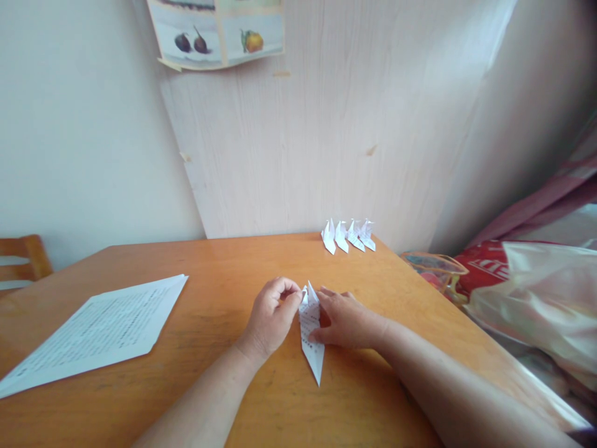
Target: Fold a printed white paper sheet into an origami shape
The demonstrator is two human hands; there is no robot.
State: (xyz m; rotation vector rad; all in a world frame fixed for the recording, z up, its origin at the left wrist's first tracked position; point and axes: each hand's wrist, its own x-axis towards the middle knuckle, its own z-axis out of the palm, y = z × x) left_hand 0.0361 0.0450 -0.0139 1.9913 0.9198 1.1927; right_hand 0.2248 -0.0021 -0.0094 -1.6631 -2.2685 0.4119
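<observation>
A folded piece of printed white paper (311,336), long and pointed toward me, lies on the wooden table (209,386). My left hand (271,317) pinches its upper tip with curled fingers. My right hand (345,318) lies flat beside it, fingers pressing the paper's right edge. Several finished folded paper figures (347,236) stand in a row at the table's far edge, near the wall.
A stack of printed sheets (97,330) lies at the left of the table. Plastic bags (527,292) sit off the right edge. A wooden chair back (23,255) shows at far left. A wood-grain panel (326,124) leans behind the table.
</observation>
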